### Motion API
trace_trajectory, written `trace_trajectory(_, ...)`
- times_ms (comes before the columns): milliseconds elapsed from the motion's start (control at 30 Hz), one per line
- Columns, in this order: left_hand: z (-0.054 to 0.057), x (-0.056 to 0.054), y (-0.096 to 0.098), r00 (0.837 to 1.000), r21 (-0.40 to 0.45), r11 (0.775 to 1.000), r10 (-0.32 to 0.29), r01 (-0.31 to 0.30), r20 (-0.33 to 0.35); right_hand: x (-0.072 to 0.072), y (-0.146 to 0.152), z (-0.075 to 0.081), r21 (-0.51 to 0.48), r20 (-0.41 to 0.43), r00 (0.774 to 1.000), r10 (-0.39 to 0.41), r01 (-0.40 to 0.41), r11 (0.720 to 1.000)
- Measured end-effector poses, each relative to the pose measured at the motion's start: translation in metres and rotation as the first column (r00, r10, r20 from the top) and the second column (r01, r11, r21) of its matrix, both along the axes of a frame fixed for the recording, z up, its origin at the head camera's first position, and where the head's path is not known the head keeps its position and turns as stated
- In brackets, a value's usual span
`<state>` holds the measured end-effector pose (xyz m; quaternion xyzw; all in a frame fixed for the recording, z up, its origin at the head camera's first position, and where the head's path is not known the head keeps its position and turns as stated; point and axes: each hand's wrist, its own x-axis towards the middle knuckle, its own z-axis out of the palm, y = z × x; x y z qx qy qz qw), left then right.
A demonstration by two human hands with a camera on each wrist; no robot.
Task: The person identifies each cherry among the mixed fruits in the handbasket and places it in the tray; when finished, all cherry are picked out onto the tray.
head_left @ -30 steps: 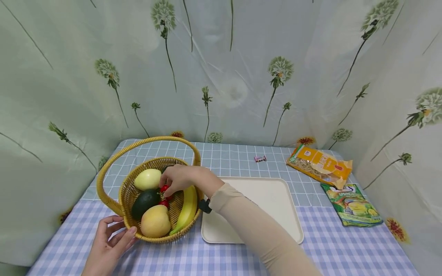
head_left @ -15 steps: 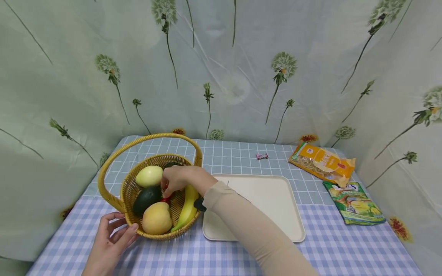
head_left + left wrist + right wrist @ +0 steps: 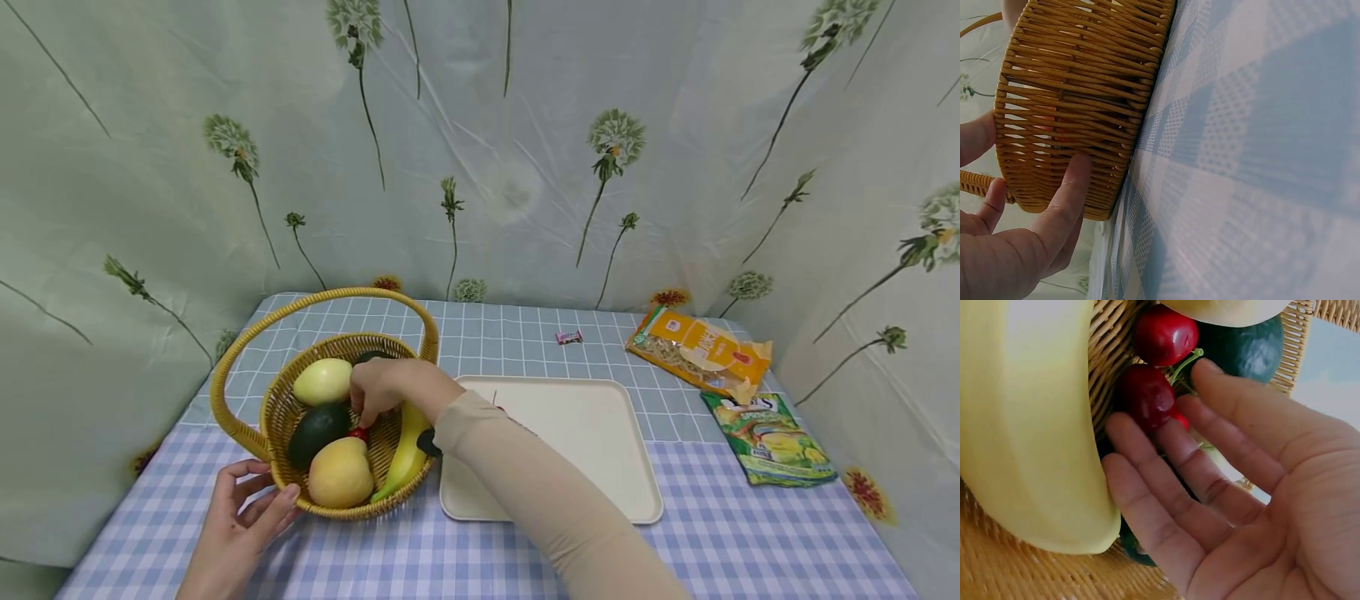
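A yellow wicker basket point(image 3: 270, 408) with a tall handle holds a banana point(image 3: 408, 446), a pale yellow fruit point(image 3: 322, 382), a dark green avocado-like fruit point(image 3: 318, 433), a peach-like fruit point(image 3: 340, 473) and red cherries point(image 3: 1165, 335). My left hand point(image 3: 238, 521) rests its spread fingertips against the basket's outer left side; one finger point(image 3: 1072, 181) lies flat on the weave in the left wrist view. Inside the basket, my right hand point(image 3: 386, 385) reaches among the cherries. Its loosely bent fingers point(image 3: 1166, 512) touch a dark red cherry point(image 3: 1144, 397), and a stem lies near the thumb tip.
A cream tray point(image 3: 585, 442) stands right of the basket, partly under my right forearm; a stem and a bit of red show on it. Behind lies a small pink-wrapped sweet point(image 3: 568, 337). An orange packet point(image 3: 701, 350) and a green packet point(image 3: 772, 442) lie at right.
My right hand has sunk slightly deeper into the basket, covering more of the cherries. Its forearm has shifted a little left. The left hand stays on the basket's side.
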<state>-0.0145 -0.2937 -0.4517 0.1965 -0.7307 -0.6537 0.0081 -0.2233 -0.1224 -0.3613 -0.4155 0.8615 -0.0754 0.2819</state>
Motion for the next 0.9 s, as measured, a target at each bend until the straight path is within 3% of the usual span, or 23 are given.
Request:
trace_trajectory(233,0.001,-0.001,0.0,1.0,0.014,1.0,0.002,-0.003,0.02,0.005,-0.008,-0.001,0.067,-0.116,0.993,0.021,-0.013,0.998)
trace_trajectory(900,-0.003,-0.001,-0.001,1.0,0.012,1.0,0.009,-0.009,-0.006,0.011,-0.013,0.0,0.179,-0.127,0.991,0.037,-0.014,0.984)
